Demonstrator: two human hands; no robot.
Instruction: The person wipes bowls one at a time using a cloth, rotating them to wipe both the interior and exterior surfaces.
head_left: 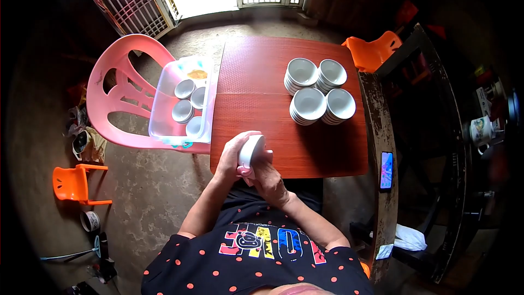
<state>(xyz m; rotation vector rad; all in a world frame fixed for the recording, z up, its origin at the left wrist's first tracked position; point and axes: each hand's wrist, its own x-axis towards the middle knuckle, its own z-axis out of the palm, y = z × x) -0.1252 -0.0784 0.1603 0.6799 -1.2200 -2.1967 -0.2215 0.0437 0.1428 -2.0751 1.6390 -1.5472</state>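
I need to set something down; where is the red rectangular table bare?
The table is bare between the clear plastic tub and the stacks of white bowls, and at its shadowed near right corner. Crowded: the stacks, and near left, by left hand and right hand.

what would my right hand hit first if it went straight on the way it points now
Your right hand would likely first press into the white bowl, with your left hand around its other side; beyond them, maybe the plastic bin, though depth is unclear.

Home room, pink plastic chair [117,90]
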